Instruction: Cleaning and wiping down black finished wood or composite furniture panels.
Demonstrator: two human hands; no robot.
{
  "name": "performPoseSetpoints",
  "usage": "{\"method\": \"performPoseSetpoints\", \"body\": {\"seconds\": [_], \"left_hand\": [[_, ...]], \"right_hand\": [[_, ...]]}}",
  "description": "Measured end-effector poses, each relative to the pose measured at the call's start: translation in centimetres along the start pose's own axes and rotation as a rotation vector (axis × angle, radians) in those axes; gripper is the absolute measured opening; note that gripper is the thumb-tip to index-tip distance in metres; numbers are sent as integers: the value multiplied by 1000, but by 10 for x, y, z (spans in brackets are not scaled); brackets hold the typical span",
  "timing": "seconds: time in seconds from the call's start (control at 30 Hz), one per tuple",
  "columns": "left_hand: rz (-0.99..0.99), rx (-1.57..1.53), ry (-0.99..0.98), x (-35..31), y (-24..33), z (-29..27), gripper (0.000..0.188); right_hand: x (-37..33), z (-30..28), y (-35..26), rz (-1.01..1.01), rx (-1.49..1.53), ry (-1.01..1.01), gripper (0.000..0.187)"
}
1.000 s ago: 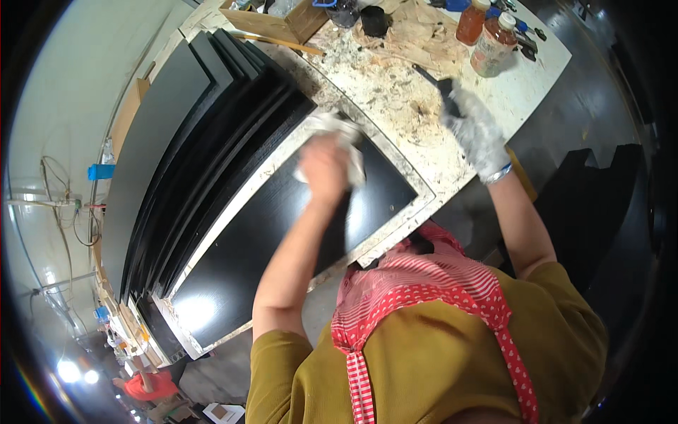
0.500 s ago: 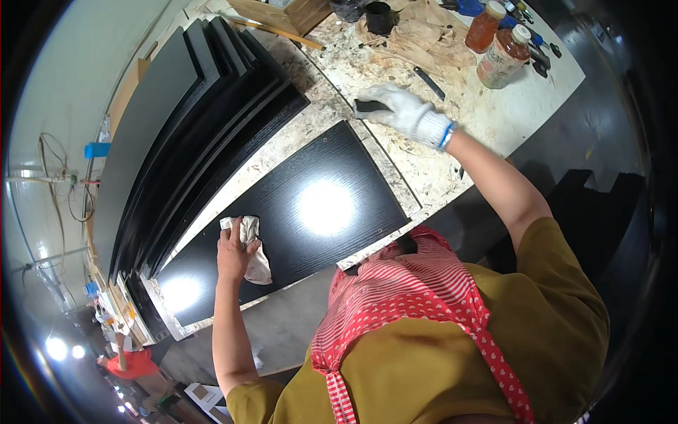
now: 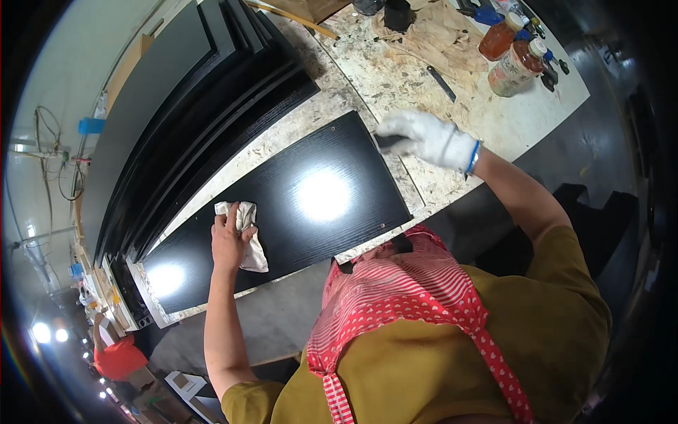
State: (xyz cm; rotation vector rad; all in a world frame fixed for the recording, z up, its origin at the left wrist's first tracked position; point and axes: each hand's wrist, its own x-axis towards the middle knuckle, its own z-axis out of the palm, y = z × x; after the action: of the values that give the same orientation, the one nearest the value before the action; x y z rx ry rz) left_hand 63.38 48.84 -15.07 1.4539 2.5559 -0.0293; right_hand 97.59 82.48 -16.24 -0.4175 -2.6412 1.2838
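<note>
A black wood-grain panel (image 3: pixel 282 212) lies on the worktable, a bright lamp reflection on its surface. My bare left hand (image 3: pixel 229 237) presses a crumpled white cloth (image 3: pixel 252 256) onto the panel's left half, fingers bent over it. In a white knitted glove, my right hand (image 3: pixel 431 138) is closed around a small dark block (image 3: pixel 390 142), mostly hidden by the fingers. That block is at the panel's right end edge, near its far corner; whether it touches the edge I cannot tell.
Several black panels (image 3: pixel 205 106) stand stacked along the table's left side. Beyond my right hand lie a black-handled knife (image 3: pixel 441 83), a stained cloth (image 3: pixel 445 39), a dark cup (image 3: pixel 397 15) and two bottles (image 3: pixel 515 68) of reddish liquid. A person in red (image 3: pixel 121 359) is at far lower left.
My right hand has come nearer to me along the panel's right end with the dark block. My left hand stays on the cloth. The whole view has shifted slightly.
</note>
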Motion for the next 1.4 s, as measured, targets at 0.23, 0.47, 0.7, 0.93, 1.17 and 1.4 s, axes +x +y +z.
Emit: {"method": "performPoseSetpoints", "body": {"seconds": [0.23, 0.47, 0.7, 0.93, 1.17, 1.4], "left_hand": [[32, -9, 5, 6, 1, 1, 74], [40, -46, 41, 1, -6, 4, 71], [48, -53, 58, 3, -8, 8, 70], [61, -24, 44, 6, -8, 10, 69], [129, -24, 113, 1, -12, 13, 65], [212, 15, 78, 4, -9, 4, 62]], "right_hand": [[46, 20, 30, -119, -118, 309, 45], [-49, 44, -12, -41, -141, 155, 42], [-148, 64, -51, 2, -30, 89, 43], [-111, 52, -66, 382, 157, 550, 42], [-129, 108, -87, 333, -56, 746, 47], [-124, 168, -108, 455, -198, 895, 44]]}}
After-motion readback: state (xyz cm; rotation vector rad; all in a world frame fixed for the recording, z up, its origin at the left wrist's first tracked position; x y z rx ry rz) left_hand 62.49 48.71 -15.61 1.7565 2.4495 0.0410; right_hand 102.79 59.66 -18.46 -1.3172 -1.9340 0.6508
